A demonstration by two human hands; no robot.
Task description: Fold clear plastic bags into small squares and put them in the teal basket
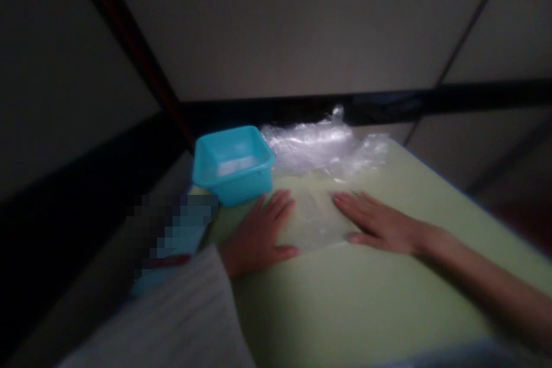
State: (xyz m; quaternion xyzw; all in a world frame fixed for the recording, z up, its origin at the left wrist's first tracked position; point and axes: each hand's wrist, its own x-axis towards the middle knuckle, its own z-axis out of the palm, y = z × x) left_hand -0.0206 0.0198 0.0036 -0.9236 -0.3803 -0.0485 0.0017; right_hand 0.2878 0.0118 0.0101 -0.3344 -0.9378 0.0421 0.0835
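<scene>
Between my left hand [265,236] and right hand [383,221], both flat with fingers extended, lies a clear plastic sheet [319,224]; I judge it light, limp, slippery, best gripped by its edges. Beyond them: turquoise tub [244,187], crumpled clear plastic [313,146].

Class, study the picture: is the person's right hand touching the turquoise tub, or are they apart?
Apart. The head view shows the right hand off to one side of the turquoise tub, with pale green tabletop plainly visible between them.
</scene>
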